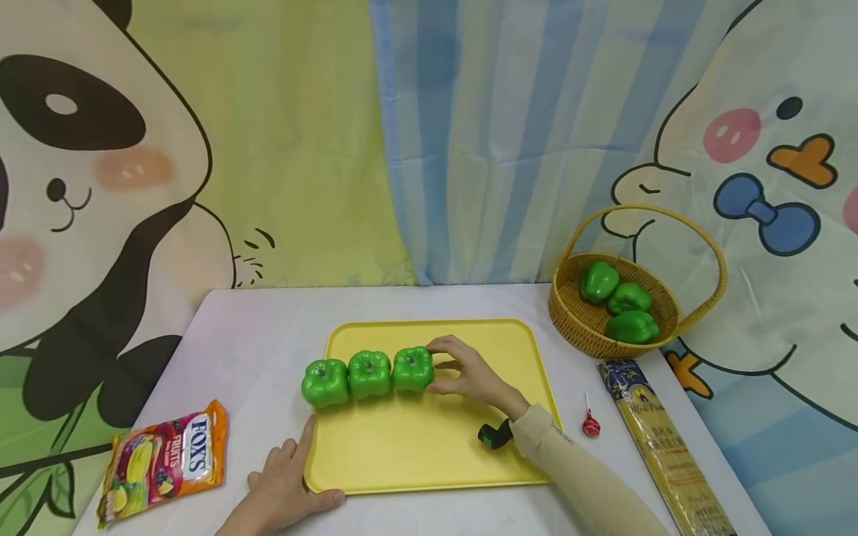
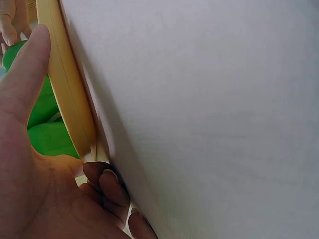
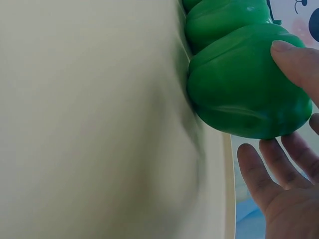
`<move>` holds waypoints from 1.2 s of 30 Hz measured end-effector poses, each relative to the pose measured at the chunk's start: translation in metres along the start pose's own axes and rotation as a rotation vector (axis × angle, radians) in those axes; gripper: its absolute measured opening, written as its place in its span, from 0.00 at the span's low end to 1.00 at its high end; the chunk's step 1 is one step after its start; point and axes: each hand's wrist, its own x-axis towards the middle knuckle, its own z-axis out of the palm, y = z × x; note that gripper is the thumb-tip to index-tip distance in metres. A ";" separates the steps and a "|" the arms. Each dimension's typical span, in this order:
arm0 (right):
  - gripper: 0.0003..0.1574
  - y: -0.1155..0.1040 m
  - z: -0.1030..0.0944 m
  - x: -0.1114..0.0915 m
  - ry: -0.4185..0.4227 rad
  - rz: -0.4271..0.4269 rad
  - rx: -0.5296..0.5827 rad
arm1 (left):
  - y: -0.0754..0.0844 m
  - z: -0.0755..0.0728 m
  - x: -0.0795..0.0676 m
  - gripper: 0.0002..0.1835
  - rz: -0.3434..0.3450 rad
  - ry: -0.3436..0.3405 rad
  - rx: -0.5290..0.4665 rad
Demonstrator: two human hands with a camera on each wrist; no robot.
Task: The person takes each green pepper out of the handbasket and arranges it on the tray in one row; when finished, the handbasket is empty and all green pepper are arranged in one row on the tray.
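Three green bell peppers stand in a row on a yellow tray (image 1: 429, 454): the left pepper (image 1: 325, 383), the middle pepper (image 1: 369, 374) and the right pepper (image 1: 412, 369). My right hand (image 1: 469, 374) reaches in from the right and holds the right pepper loosely. In the right wrist view its thumb (image 3: 294, 59) lies on the pepper's side, with other fingertips (image 3: 269, 149) along its lower edge. My left hand (image 1: 284, 476) rests at the tray's near left corner, index finger straight along the left side. The left wrist view shows the thumb (image 2: 37, 55) against the yellow rim.
A wicker basket (image 1: 579, 331) with three green bell peppers stands at the back right. Near it lie a red lollipop (image 1: 590, 426) and a long golden packet (image 1: 666, 447). A Fox's candy bag (image 1: 164, 461) lies on the left. A cartoon-print curtain (image 1: 322, 149) hangs behind the table.
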 end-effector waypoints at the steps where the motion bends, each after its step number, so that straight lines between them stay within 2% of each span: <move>1: 0.40 0.000 0.000 0.000 0.005 -0.002 -0.009 | 0.000 0.000 0.000 0.79 -0.004 -0.004 0.000; 9: 0.42 -0.009 0.000 -0.001 0.042 0.007 -0.074 | 0.000 -0.002 0.000 0.79 0.000 -0.003 -0.003; 14: 0.43 -0.004 -0.003 -0.004 0.088 -0.027 -0.138 | 0.000 -0.001 0.001 0.79 -0.013 -0.016 -0.007; 19: 0.41 -0.005 -0.011 -0.008 0.133 -0.057 -0.176 | 0.000 0.001 0.001 0.79 -0.017 -0.022 -0.013; 25: 0.41 -0.011 -0.025 -0.013 0.184 -0.046 -0.209 | 0.000 0.000 0.001 0.79 -0.011 -0.020 -0.010; 31: 0.39 -0.036 -0.046 -0.023 0.222 0.006 -0.226 | 0.001 -0.001 0.001 0.78 -0.007 -0.015 -0.010; 36: 0.38 -0.058 -0.068 -0.033 0.252 0.040 -0.286 | 0.001 -0.002 0.001 0.79 -0.002 -0.013 -0.018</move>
